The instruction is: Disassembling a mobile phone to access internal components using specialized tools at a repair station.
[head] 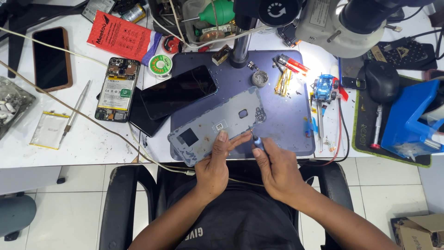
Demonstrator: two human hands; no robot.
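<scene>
Head view looks down on a white table (pixel 88 143) covered with phone parts, with a black chair (pixel 125 203) pushed up to its near edge. A dark blue mat (pixel 286 120) lies in the middle of the table, its near edge close to the person. At the far edge a microscope (pixel 342 23) stands over the mat on a dark post. A blue plastic holder (pixel 409 118) sits toward the right edge on a black pad.

On the near left part of the mat lies a grey phone back cover (pixel 217 122), tilted, inner face up. The left hand (pixel 215 166) presses its thumb flat on the cover's near edge, and the other fingers curl under the table edge. The right hand (pixel 277 169) pinches a small screwdriver (pixel 256 141) between its fingers, the tip on the cover near its middle.

A black phone (pixel 178 91) lies face up, touching the cover's far left side. Left of it lies an opened phone (pixel 116 90) with its battery showing. Another dark phone in a brown case (pixel 52 59) lies near the left edge. A red packet (pixel 122 37) lies toward the far left corner, with a green solder reel (pixel 160 65) just beside it.
</scene>
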